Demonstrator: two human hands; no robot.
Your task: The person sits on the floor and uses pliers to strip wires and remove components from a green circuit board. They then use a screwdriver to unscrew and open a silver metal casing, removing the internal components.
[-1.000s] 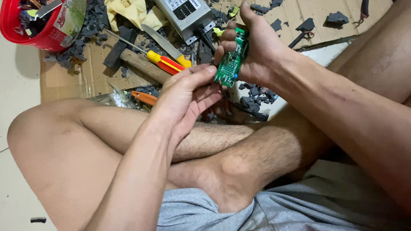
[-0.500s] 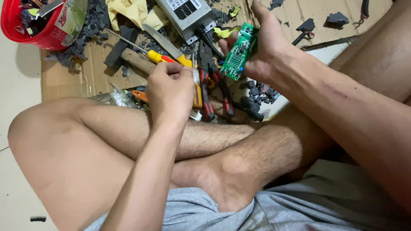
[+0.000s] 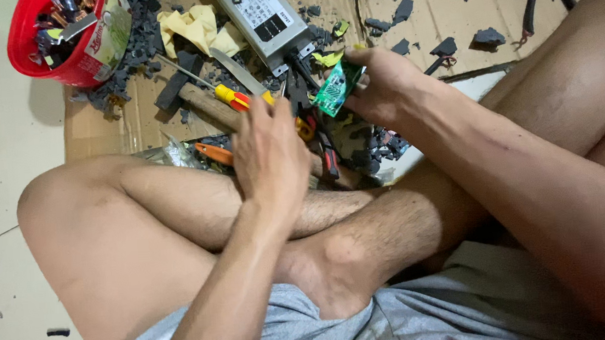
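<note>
Overhead, the right hand (image 3: 389,86) pinches a small flat green circuit board (image 3: 336,89) above scattered tools on brown cardboard (image 3: 447,4). Left hand (image 3: 269,154), fingers loosely spread, reaches toward a yellow-handled screwdriver (image 3: 230,97).

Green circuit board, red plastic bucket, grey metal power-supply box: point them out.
Green circuit board (image 3: 330,90), head view, face of board.
Red plastic bucket (image 3: 24,51), head view, outer wall.
Grey metal power-supply box (image 3: 257,13), head view, top panel.

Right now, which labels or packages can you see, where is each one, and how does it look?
Wrapper: crumpled, green, white and red, on the rim of the red tub, top left.
Label: white rectangle with dark print, on the grey metal box, top centre.
No screens.
</note>
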